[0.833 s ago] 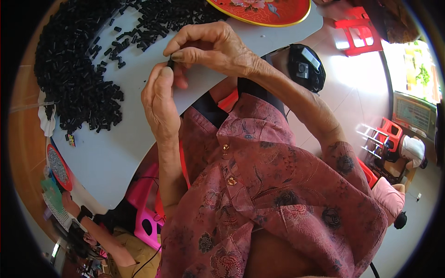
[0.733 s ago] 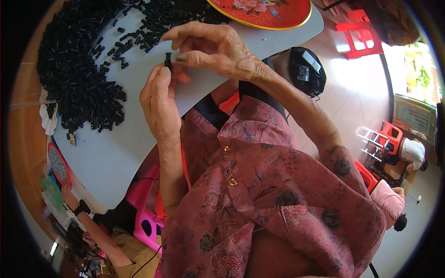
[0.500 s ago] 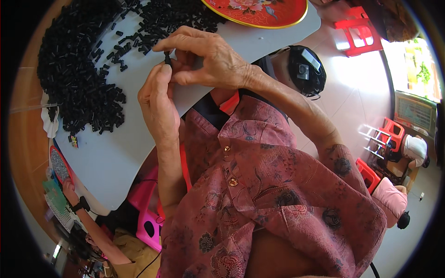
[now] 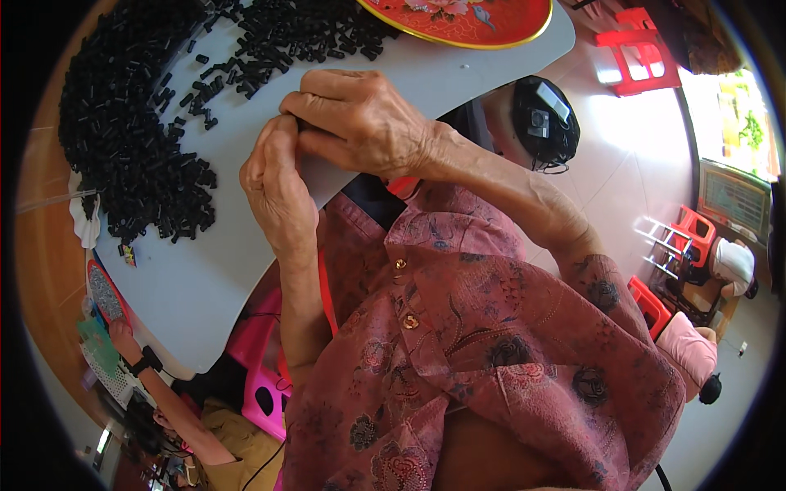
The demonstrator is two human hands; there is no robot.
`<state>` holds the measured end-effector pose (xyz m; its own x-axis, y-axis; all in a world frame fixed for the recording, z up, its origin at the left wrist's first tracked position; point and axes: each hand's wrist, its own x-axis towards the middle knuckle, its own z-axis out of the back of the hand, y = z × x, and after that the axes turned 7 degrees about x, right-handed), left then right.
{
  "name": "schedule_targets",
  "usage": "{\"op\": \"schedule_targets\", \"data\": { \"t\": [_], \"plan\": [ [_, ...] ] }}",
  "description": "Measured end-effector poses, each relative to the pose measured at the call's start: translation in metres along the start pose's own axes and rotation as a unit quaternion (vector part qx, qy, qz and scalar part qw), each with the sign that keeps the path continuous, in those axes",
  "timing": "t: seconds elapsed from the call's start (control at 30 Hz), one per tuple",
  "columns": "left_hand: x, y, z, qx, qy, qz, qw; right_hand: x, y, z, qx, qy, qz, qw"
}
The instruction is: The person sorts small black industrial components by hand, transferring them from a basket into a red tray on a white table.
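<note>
Above the near side of the white table [image 4: 196, 311], my two hands meet fingertip to fingertip. My left hand [image 4: 280, 188] is closed, its thumb and fingers pinched at the top. My right hand [image 4: 360, 114] comes in from the right with bent fingers closed against the left fingertips. Between them they hold a small black cylindrical part, now almost wholly hidden by the fingers. A big heap of similar small black parts [image 4: 123, 123] covers the table's left side. A looser spread of black parts [image 4: 286, 37] lies beyond my hands.
A red flowered tray with a gold rim [image 4: 458, 42] sits at the far table edge. At left, another person's hand [image 4: 123, 340] touches a red-rimmed tray of small grey pieces [image 4: 105, 295]. A pink stool [image 4: 260, 401] stands below the table; red stools [image 4: 639, 53] stand at right.
My hands have drawn closer together, and my right fingers have folded down over the black part, which showed between the fingertips before. The other person's hand stays at its tray.
</note>
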<state>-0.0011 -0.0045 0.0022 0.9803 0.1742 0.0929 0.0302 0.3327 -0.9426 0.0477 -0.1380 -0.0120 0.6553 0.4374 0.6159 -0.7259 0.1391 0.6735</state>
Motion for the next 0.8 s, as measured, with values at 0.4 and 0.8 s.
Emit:
{"op": "schedule_targets", "data": {
  "t": [0.4,0.8],
  "plan": [
    [0.001,-0.004,-0.001,-0.198,-0.023,0.073,0.977,0.005,0.007,0.001,0.054,-0.011,-0.061,0.997],
    [-0.016,0.006,0.013,-0.134,0.015,0.033,0.990,0.037,0.013,0.050,0.031,0.014,-0.065,0.997]
  ]
}}
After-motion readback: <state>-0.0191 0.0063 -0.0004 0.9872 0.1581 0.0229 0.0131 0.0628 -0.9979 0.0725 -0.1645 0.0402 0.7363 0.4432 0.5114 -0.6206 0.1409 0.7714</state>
